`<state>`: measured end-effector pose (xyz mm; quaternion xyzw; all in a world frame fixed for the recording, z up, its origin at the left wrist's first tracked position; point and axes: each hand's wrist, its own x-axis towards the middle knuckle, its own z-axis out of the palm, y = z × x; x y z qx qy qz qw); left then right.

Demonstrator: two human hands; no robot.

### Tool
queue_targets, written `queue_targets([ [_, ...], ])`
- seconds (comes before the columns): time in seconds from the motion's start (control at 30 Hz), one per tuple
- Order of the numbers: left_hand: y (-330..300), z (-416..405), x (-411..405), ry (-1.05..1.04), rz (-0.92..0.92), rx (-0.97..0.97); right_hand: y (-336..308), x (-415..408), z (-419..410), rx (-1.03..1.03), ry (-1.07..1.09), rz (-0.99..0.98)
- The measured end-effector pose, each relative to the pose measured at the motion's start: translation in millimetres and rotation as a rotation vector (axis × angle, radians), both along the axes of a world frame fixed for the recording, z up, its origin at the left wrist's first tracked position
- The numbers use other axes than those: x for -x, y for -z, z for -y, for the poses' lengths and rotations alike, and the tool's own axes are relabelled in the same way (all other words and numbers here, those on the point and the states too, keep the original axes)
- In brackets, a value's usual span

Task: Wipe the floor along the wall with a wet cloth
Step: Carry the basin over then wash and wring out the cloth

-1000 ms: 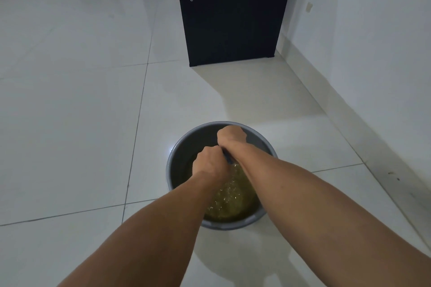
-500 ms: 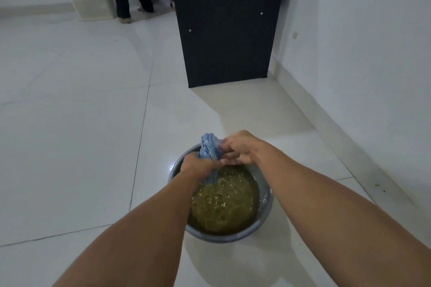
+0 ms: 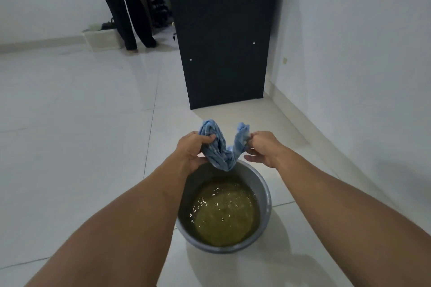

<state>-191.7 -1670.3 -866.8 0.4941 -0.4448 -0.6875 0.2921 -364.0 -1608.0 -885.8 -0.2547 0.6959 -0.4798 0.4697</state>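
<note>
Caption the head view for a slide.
Both hands, left hand and right hand, hold a blue cloth above a grey bucket.

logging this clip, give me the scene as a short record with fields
left hand: left hand grips one end of the blue cloth
right hand: right hand grips the other end
cloth: sags in a V above the bucket's far rim
bucket: grey bucket on the floor, holding murky yellowish water
wall: wall on the right, dark cabinet against it
background: another person's legs

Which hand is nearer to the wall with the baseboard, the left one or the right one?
Right. The right hand grips the cloth on the side toward the wall; the left hand is farther, across the bucket.
</note>
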Motion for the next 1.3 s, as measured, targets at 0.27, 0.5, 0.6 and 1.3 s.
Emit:
queue_targets([
  [0.27,-64,-1,21,0.011,0.044,0.215,-35,-14,-2,0.208,-0.115,-0.402],
  [0.5,-108,5,22,0.038,0.208,0.411,-81,4,-2,0.285,-0.091,-0.588],
  [0.6,-118,6,13,0.115,0.394,0.489,-100,13,-4,0.193,0.05,-0.793],
  [1.3,-146,-28,28,0.095,0.352,0.386,-136,-2,-16,0.133,0.196,0.074],
])
